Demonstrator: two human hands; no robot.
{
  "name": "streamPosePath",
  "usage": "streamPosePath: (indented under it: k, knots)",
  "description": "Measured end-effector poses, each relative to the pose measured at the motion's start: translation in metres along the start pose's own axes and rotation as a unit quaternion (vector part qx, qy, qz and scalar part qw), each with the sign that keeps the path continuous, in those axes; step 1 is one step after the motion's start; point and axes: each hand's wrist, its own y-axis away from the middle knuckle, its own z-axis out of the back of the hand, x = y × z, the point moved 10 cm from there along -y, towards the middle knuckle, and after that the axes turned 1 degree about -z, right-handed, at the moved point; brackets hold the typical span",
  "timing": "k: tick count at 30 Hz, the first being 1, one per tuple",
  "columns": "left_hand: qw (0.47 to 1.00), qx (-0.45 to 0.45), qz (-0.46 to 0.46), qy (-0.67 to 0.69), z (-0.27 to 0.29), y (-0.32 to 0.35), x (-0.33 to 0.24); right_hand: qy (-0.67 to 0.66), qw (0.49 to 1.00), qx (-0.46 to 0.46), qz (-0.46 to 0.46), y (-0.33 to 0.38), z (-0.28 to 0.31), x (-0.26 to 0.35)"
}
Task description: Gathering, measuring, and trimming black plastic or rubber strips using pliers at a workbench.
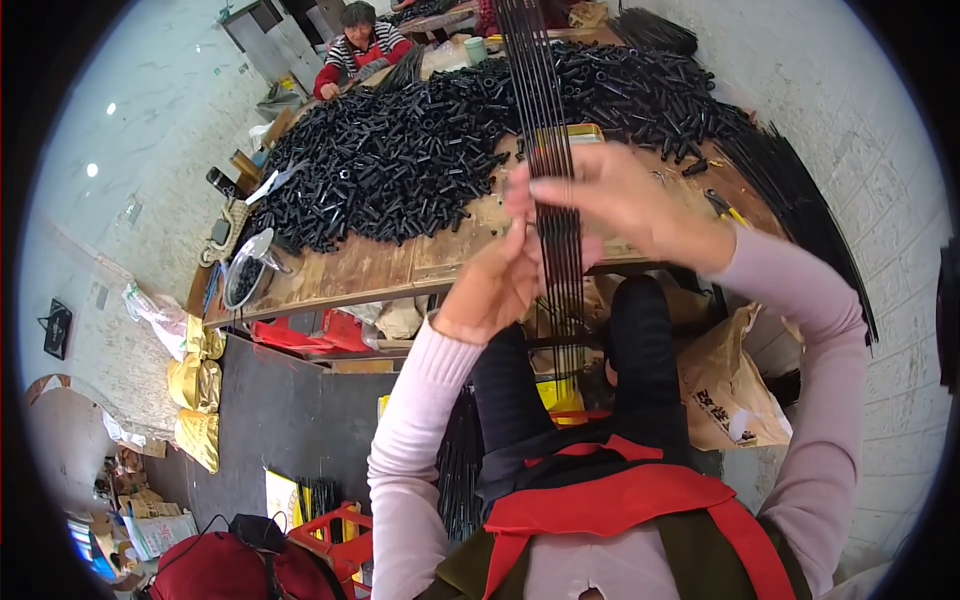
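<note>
A bundle of long, thin black rods (548, 120) stands roughly upright in front of my body, fanned slightly apart. My left hand (500, 275) is closed around it from the left, some fingers hidden behind the rods. From the right, my right hand (630, 200) reaches across the front of the same bundle, fingers bent against it and a little smeared by motion. The rods' lower ends hang below the table edge, between my knees. Just beyond the hands lies a large heap of short black tubular pieces (400, 150) on the wooden table (370, 268).
More black rods (800, 200) lie along the table's right side, beside yellow-handled pliers (738, 216). A metal bowl (245, 280) tips at the left edge. Across the heap sits another person (365, 50). A brown paper bag (735, 385) stands by my right knee, a red stool (340, 535) at lower left.
</note>
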Motion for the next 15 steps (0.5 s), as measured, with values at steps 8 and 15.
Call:
streamPosePath:
  k: [8, 15]
  knots:
    - [0.964, -0.051, 0.097, 0.242, 0.072, -0.026, 0.107, 0.084, 0.991, -0.090, 0.060, 0.039, 0.035, -0.128]
    - [0.968, -0.114, 0.177, 0.138, 0.131, -0.150, 0.056, 0.100, 0.995, 0.003, 0.027, 0.001, 0.045, -0.132]
